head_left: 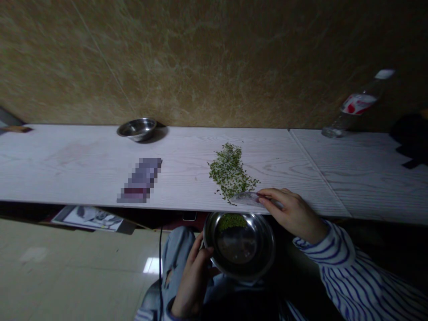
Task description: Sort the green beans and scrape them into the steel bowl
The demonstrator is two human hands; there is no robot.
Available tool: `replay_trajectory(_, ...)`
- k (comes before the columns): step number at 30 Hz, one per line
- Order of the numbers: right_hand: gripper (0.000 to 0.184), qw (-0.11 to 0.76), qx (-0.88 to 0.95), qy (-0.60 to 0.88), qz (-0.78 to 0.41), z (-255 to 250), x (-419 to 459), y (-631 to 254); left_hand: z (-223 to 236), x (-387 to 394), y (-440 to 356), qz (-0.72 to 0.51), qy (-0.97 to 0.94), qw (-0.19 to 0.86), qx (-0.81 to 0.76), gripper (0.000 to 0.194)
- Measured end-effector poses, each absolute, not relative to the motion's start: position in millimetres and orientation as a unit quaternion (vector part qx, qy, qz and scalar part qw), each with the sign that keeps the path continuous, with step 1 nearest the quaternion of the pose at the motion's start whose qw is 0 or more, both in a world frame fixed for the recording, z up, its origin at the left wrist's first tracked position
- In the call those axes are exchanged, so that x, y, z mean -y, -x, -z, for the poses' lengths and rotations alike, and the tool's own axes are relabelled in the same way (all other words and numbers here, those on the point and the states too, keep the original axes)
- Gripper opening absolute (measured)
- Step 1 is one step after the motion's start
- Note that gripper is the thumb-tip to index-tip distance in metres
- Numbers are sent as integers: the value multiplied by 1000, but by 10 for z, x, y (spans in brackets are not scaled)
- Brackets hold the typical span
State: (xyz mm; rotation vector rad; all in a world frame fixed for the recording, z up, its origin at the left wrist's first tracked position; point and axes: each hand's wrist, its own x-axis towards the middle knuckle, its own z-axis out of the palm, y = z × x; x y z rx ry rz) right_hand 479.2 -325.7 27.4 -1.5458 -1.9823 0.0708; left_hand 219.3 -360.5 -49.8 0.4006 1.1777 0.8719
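My left hand (197,272) grips the left rim of a large shiny metal bowl (264,263), holding it just below the table's front edge. A heap of small green bits (233,221) lies inside the bowl, against its far side. More green bits (227,167) are spread loosely on the table; their exact kind is too small to tell. My right hand (294,211) is closed on a pale, thin, flat tool (246,198) with a rounded end. That tool lies low over the tabletop, at the near edge of the scattered bits; its kind is unclear.
The white wood-grain table (187,178) runs along a marbled wall (200,58). A small metal bowl (137,130) and a pixelated flat item (140,180) are to the left. A clear plastic bottle (359,104) stands back right, near a dark object (409,138).
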Motion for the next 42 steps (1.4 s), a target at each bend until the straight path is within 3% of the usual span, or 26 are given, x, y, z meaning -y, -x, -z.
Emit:
replay_trajectory(12,19,327,737,591,-27,-225,3191,-4718,442,3606,-2199,-391,-185,720,-542,66)
replay_trajectory(27,21,349,706,612,-73,-197,3149,-4738,485,3584,-2184,-394,-185,722,-538,46)
replay_trajectory(42,20,360,684,628,-88,-142,3046,-4724,530,3577,-2158,-397,-187,729,-525,57)
